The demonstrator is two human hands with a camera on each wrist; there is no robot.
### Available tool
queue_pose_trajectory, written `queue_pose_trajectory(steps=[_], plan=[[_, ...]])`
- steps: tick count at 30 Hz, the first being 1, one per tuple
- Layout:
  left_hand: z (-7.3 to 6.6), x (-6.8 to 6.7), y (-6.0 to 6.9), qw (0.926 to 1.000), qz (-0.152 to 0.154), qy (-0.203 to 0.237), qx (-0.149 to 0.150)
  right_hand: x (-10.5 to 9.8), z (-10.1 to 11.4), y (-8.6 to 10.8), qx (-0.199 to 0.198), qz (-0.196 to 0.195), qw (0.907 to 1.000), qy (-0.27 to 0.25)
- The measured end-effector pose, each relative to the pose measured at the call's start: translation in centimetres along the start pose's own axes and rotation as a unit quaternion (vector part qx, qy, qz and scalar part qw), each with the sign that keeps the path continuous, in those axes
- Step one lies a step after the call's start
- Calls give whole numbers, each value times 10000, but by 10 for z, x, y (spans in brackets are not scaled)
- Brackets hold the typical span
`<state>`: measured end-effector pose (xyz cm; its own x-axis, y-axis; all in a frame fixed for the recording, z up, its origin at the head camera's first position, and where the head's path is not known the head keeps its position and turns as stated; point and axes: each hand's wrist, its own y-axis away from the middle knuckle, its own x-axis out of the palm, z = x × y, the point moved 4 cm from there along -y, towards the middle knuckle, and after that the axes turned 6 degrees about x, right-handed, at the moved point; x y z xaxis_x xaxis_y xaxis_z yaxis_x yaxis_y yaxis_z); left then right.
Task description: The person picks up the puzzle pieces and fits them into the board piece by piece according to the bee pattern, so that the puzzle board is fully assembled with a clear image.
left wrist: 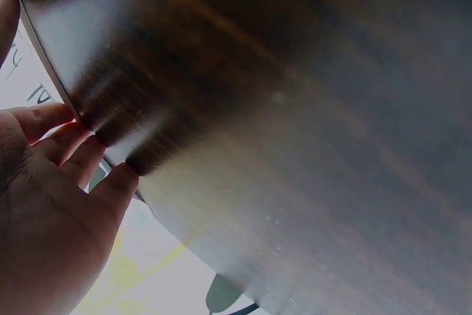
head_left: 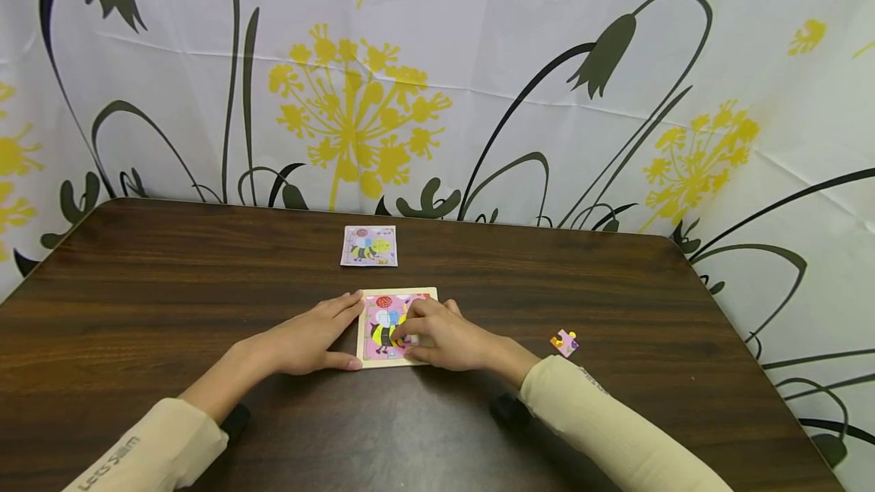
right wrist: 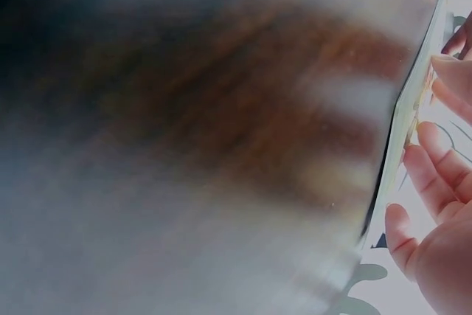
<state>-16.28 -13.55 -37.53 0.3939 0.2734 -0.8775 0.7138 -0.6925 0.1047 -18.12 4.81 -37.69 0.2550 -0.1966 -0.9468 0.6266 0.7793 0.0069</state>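
Observation:
A wooden-framed jigsaw puzzle [head_left: 385,317] with a bee on pink lies on the table. My left hand [head_left: 311,336] rests along its left edge, fingertips at the upper corner and thumb at the lower one. In the left wrist view, the left hand's fingers [left wrist: 88,156] look extended. Over the puzzle's right side, my right hand [head_left: 451,336] has its thumb and index finger bent around a small pinkish puzzle piece [head_left: 412,340], partly covered by the fingers. The right wrist view shows the right hand [right wrist: 442,204] beside the frame's edge [right wrist: 394,134].
One loose puzzle piece [head_left: 564,343] lies on the dark wooden table [head_left: 205,272], right of the frame. Behind the puzzle lies a square picture card [head_left: 369,246] with a similar bee. A flower-printed cloth [head_left: 506,44] hangs behind the table.

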Motion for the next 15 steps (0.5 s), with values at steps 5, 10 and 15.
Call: queue_pose_trajectory(steps=[5,10,15], plan=[[0,0,0,10000,-5,-12,17,0,0,0,14,42,10000,-12],[1,0,0,10000,-4,-31,30,-1,0,-1,55,83,9999,-63],[2,0,0,10000,1,-28,10,-3,1,-1,62,111,9998,-154]])
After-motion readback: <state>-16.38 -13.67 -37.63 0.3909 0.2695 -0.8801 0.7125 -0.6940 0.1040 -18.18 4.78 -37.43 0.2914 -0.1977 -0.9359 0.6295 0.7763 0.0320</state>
